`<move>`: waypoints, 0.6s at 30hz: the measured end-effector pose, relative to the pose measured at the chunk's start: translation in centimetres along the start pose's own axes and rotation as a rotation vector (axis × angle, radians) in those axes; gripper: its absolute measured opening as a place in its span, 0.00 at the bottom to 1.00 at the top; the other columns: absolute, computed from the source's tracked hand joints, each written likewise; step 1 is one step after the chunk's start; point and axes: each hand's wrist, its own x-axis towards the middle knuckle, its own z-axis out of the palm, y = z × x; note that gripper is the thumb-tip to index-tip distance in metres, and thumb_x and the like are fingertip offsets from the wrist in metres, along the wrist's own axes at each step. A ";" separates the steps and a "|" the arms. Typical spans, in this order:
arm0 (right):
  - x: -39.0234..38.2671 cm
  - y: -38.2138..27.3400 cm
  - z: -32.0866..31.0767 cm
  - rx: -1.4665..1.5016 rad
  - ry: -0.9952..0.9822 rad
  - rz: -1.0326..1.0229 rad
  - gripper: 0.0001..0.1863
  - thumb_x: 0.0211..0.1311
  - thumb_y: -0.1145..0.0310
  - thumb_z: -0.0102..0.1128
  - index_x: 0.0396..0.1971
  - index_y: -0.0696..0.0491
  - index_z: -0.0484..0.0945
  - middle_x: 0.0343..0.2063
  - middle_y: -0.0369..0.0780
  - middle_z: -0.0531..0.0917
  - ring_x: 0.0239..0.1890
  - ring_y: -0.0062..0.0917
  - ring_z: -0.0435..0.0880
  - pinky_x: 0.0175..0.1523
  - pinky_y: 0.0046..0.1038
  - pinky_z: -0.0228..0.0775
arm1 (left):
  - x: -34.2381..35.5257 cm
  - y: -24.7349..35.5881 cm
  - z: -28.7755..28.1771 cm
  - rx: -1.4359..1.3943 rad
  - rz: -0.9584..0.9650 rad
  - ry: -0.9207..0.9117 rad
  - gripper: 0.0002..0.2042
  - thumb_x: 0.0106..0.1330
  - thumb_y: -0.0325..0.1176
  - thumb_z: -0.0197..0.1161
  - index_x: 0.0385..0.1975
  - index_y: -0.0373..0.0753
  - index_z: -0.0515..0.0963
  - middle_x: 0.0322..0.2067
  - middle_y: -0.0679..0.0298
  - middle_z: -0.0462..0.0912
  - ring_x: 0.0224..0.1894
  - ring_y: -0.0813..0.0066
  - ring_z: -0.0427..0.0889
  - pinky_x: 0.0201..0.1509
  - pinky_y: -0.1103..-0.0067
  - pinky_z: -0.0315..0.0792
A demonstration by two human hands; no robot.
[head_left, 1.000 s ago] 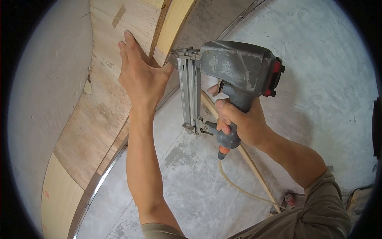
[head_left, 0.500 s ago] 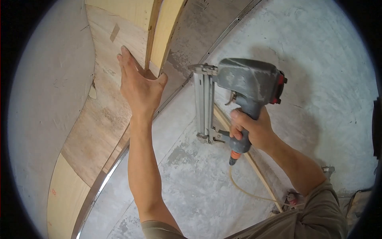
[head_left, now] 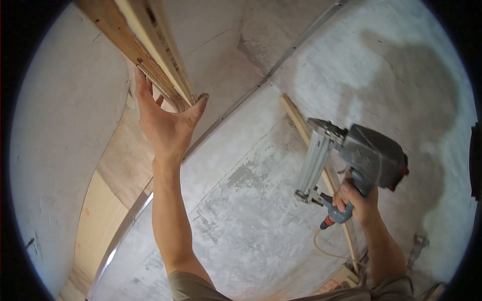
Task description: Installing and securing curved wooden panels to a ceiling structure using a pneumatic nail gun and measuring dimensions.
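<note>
Pale wooden boards (head_left: 150,47), seen nearly edge-on, run down into the fork of my left hand (head_left: 164,131), and as I judge it, steadying that end is the step here. To do it well, I should bear the load in the web between thumb and fingers, hold the wrist straight in line with the forearm, and let no fingertip stray to where a fastener might come through. The nail gun (head_left: 374,156) is best left out to the side while I set the boards, its nose turned away from that hand, and no finger should rest on the trigger until the edges sit true. Slack in the hose (head_left: 321,249), which hangs below my right hand (head_left: 359,198), helps too: it ought not to drag on the tool.

As for the hands, my left is spread wide, thumb on the right side of the boards and fingers on the left, touching their lower end; whether it is pinching or only propping, I cannot tell. My right is wrapped firmly round the gun's handle, well apart from the left and lower; the trigger finger is too unclear to place. A wooden batten (head_left: 297,118) slants between my hands, passing behind the gun.
</note>
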 end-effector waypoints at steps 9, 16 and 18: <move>0.2 1.8 -3.8 0.003 -0.122 -0.058 0.06 0.66 0.78 0.54 0.39 0.57 0.68 0.19 0.35 0.72 0.16 0.20 0.71 0.32 0.32 0.73 | -2.0 0.5 -5.0 0.201 -0.095 -0.145 0.47 0.47 0.38 0.84 0.67 0.36 0.63 0.59 0.50 0.76 0.62 0.54 0.76 0.60 0.63 0.76; 0.9 3.7 -3.6 0.127 -0.005 0.123 0.05 0.66 0.76 0.54 0.40 0.53 0.71 0.17 0.32 0.67 0.13 0.19 0.68 0.29 0.32 0.73 | -2.4 0.4 -3.6 0.161 0.011 -0.039 0.44 0.52 0.40 0.81 0.66 0.34 0.63 0.59 0.50 0.76 0.63 0.58 0.76 0.61 0.62 0.74; 0.4 3.6 -2.4 0.151 0.003 0.123 0.05 0.66 0.75 0.55 0.40 0.52 0.71 0.17 0.32 0.67 0.13 0.19 0.68 0.29 0.31 0.73 | -1.8 -1.5 -3.7 0.114 -0.007 -0.057 0.41 0.56 0.37 0.78 0.67 0.35 0.62 0.60 0.50 0.75 0.63 0.59 0.76 0.62 0.62 0.74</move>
